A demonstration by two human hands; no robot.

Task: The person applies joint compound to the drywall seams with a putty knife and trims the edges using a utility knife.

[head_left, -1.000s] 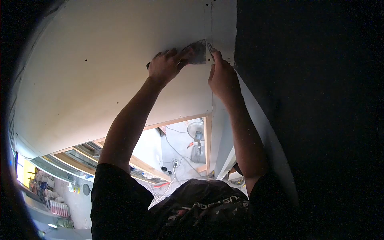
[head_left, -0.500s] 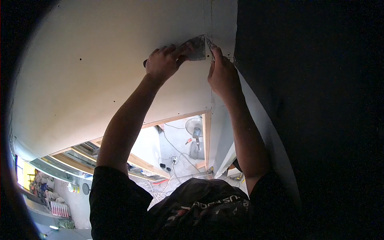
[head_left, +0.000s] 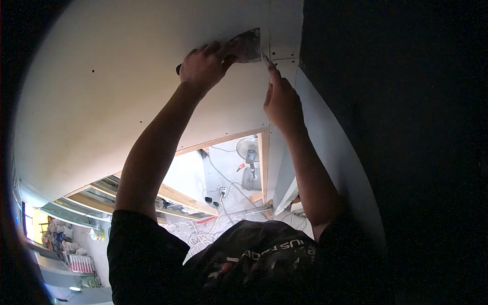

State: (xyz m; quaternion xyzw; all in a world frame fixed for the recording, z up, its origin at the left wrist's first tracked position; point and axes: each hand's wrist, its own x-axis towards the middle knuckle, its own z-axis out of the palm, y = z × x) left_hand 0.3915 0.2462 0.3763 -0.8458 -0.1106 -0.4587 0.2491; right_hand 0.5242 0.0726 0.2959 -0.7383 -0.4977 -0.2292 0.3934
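Grips the scraper (head_left: 247,47), just left of the seam (head_left: 269,33), in the left hand (head_left: 202,69); best held flat. Pinches a slim tool (head_left: 265,58) beside the seam in the right hand (head_left: 284,103); best guided lightly.

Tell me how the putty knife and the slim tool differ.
The putty knife has a broad, flared blade; the slim tool shows only a narrow end. The putty knife lies roughly sideways in view, edge to the right; the slim tool points up and slightly left. The left hand holds the putty knife, the right hand the slim tool. Both are up at the pale panel, ends close together.
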